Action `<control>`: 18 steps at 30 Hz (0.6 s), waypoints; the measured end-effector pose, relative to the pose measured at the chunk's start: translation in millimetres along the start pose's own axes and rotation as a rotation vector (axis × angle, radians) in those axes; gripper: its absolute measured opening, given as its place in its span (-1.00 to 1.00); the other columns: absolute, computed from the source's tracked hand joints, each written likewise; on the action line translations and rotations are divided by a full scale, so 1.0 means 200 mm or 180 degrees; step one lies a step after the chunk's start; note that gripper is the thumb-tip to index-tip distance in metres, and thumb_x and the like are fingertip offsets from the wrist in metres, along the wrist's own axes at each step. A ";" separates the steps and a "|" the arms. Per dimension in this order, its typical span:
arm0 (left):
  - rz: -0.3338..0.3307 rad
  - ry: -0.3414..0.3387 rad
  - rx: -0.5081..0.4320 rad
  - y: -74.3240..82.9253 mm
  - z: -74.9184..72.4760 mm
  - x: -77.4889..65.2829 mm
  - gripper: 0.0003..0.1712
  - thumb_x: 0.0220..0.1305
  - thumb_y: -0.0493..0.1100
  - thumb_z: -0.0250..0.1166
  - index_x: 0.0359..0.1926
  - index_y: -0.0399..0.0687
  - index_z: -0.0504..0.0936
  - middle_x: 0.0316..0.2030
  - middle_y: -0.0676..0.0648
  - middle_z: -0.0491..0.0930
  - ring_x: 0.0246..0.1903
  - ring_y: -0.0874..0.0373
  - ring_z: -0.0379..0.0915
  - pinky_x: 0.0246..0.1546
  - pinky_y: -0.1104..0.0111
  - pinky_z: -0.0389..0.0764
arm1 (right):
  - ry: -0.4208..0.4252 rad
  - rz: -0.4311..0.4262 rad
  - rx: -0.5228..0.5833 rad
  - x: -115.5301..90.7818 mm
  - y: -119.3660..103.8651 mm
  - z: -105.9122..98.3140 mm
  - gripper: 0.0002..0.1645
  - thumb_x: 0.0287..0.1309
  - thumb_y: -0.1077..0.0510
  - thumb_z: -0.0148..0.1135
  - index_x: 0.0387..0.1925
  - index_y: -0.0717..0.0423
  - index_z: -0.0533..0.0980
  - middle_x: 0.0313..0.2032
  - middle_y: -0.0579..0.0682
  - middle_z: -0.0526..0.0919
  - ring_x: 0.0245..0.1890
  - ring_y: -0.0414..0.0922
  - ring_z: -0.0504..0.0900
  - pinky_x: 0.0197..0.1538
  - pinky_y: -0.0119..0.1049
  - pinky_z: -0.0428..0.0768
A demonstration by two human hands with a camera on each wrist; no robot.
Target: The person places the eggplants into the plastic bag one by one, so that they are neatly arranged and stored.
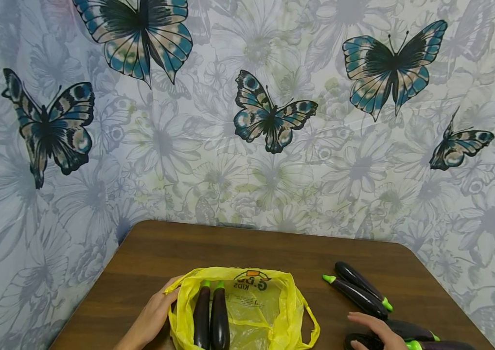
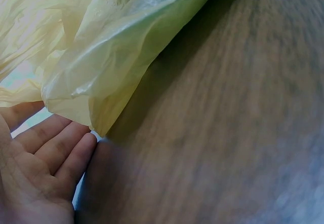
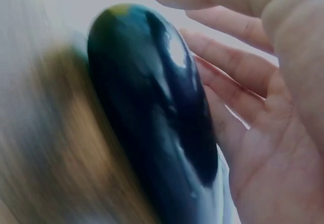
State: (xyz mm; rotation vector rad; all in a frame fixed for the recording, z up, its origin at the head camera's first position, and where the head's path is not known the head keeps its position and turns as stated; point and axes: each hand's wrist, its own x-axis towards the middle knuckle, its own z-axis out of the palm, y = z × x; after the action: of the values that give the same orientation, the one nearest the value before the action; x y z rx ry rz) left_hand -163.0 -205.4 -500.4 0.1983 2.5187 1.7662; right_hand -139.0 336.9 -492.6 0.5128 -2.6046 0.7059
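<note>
A yellow plastic bag [image 1: 293, 301] lies on the table with its mouth spread open. Inside its left part, side by side, are two eggplants [image 1: 201, 316] with green stem ends. My left hand [image 1: 155, 311] touches the bag's left rim; in the left wrist view its fingers [image 2: 55, 143] are fairly straight against the yellow film. To the right of the bag, my right hand [image 1: 376, 330] is just over several dark eggplants [image 1: 411, 330]. The right wrist view shows a glossy eggplant [image 3: 147, 92] beside its extended fingers [image 3: 230, 57], not gripped.
Two more eggplants [image 1: 359, 294] lie beyond my right hand. The brown wooden table [image 1: 230, 248] ends at a wall covering [image 1: 164, 184] with butterfly and flower prints. A loop handle [image 1: 310, 323] of the bag sticks out to the right.
</note>
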 end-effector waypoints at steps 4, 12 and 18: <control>0.0043 -0.0030 -0.0014 0.01 0.01 0.01 -0.47 0.69 0.16 -0.17 0.46 0.15 0.41 0.41 0.00 0.41 0.28 0.30 0.38 0.16 0.46 0.49 | -0.0266 -0.0849 0.0720 0.00 0.30 0.02 -0.25 -0.05 0.36 0.56 0.24 0.00 0.58 0.20 -0.42 0.58 0.16 -0.59 0.45 -0.09 -0.61 0.46; -0.0047 0.0090 0.0081 0.01 0.01 0.01 -0.47 0.68 0.16 -0.15 0.46 0.15 0.42 0.41 0.05 0.42 0.36 0.14 0.34 0.20 0.42 0.48 | -0.1478 -0.1396 0.1825 0.00 0.68 0.06 0.17 0.08 0.54 0.24 0.60 -0.31 0.13 0.47 -0.43 0.28 0.39 -0.53 0.26 0.12 -0.59 0.38; -0.0011 0.0073 0.0118 0.01 0.01 0.01 -0.49 0.67 0.19 -0.17 0.43 0.24 0.44 0.37 0.10 0.45 0.35 0.15 0.35 0.21 0.44 0.47 | -0.1439 -0.1477 0.1913 0.01 0.65 0.02 0.22 0.08 0.60 0.19 0.59 -0.39 0.12 0.46 -0.47 0.26 0.36 -0.55 0.26 0.07 -0.59 0.40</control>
State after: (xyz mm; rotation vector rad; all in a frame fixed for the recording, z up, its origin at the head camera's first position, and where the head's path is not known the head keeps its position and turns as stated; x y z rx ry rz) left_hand -165.2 -201.6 -499.3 0.1765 2.5674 1.7313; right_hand -198.9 439.3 -545.9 1.5506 -2.4515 1.3204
